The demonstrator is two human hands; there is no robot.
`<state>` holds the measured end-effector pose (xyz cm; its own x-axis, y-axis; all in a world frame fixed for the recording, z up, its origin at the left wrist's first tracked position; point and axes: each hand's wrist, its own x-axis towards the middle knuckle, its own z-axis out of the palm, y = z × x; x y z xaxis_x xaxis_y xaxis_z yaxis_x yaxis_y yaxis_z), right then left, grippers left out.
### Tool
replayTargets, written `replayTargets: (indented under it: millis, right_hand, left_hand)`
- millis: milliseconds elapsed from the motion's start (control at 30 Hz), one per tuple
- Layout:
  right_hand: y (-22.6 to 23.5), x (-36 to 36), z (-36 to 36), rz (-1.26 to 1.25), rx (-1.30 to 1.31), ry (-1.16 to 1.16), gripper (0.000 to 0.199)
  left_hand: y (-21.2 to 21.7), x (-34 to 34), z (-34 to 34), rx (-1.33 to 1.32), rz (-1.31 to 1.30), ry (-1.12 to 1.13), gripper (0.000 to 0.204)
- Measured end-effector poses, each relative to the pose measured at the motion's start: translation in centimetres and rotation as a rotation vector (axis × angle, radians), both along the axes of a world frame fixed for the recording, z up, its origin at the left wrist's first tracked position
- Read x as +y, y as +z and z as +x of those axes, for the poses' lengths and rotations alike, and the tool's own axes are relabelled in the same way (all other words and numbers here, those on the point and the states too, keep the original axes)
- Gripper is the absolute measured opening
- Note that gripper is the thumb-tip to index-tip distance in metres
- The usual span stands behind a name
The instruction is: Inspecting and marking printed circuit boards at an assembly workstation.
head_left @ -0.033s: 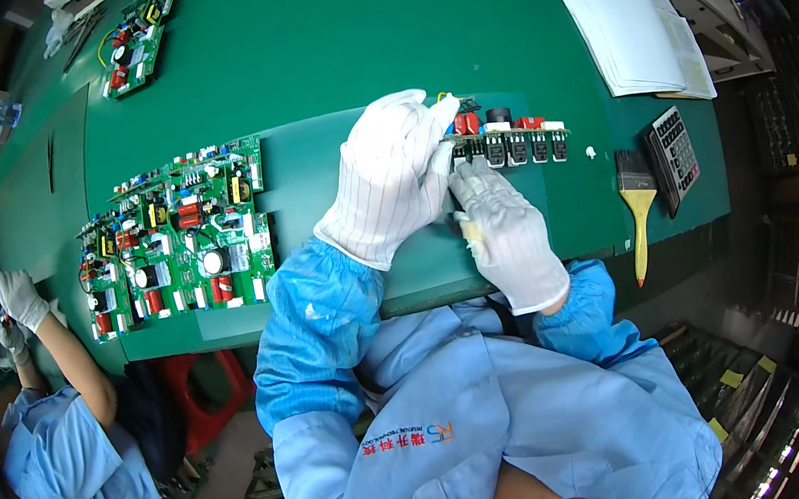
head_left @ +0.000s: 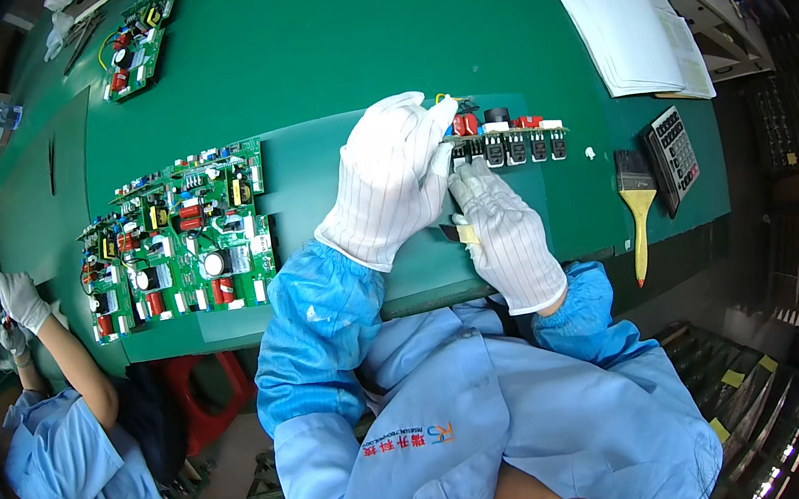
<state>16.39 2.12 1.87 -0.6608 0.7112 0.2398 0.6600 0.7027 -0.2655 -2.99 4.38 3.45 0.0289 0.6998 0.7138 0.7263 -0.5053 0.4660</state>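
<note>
My left hand [head_left: 388, 180], in a white striped glove, grips the left end of a green circuit board [head_left: 506, 135] and holds it tilted on edge. Red, black and white parts stand along its upper side. A row of black transistors [head_left: 517, 150] with metal legs hangs along its lower side. My right hand [head_left: 509, 240], gloved too, has its fingertips at the leftmost transistors, just under the board. Out of its curled fingers juts a thin dark piece with a pale yellow wrap [head_left: 467, 233]; the rest of it is hidden.
Several populated circuit boards [head_left: 187, 242] lie at the left, another board [head_left: 134, 47] farther back. At the right are a paper stack [head_left: 618, 34], a yellow-handled brush [head_left: 638, 208] and a calculator [head_left: 675, 158]. A co-worker's gloved hands [head_left: 20, 299] work at the far left.
My right hand has turned slightly, and the dark piece beside the yellow wrap shows more. The board has shifted very slightly; my left hand keeps its hold.
</note>
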Motion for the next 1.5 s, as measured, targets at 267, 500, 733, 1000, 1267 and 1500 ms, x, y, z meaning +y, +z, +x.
replayTargets:
  millis: [267, 500, 733, 1000, 1267, 1500]
  right_hand:
    - [1.2, 0.6, 1.5, -0.186, 0.095, 0.089, 0.041]
    - [2.8, -1.4, 2.7, -1.338, 0.878, -0.168, 0.052]
    - [0.8, 1.1, -0.4, -0.890, 1.329, -0.253, 0.057]
    - [3.6, 8.6, 1.1, -0.223, 0.896, -0.614, 0.042]
    - [5.7, 8.8, -2.5, 0.465, 0.153, 0.201, 0.060]
    - [7.0, 3.0, -0.9, 0.337, 0.187, 0.270, 0.046]
  left_hand:
    - [0.4, 0.1, -0.1, 0.005, -0.043, -0.019, 0.046]
    - [-0.5, 0.7, -0.4, -0.130, -0.039, 0.014, 0.039]
    - [-0.6, -1.0, 0.9, -0.728, -0.272, 0.053, 0.027]
    - [-0.8, -1.9, 2.6, -0.646, -0.279, -0.147, 0.063]
    - [-1.7, -0.9, 0.1, -0.898, -0.249, -0.241, 0.049]
    - [0.1, -1.9, -1.0, -1.060, -0.547, -0.291, 0.020]
